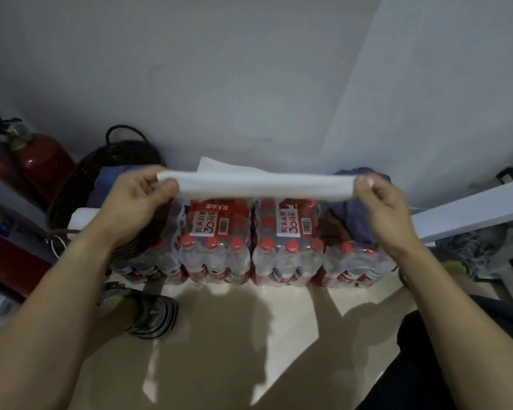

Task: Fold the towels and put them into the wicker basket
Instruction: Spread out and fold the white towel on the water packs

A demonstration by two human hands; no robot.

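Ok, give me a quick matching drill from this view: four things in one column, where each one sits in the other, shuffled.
Things:
1. white towel
2. wicker basket
3. fire extinguisher
4. purple cloth

Places:
A. far left, against the wall
B. stretched between both hands
C. on the bottle packs, by the right hand
D. behind the left hand, blue towel inside

Pairs: 1-B, 2-D, 3-A, 4-C

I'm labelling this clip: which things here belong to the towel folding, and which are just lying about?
Job: white towel held by left hand and right hand; wicker basket; purple cloth pile.
Lying about: water bottle packs; fire extinguisher; shoe.
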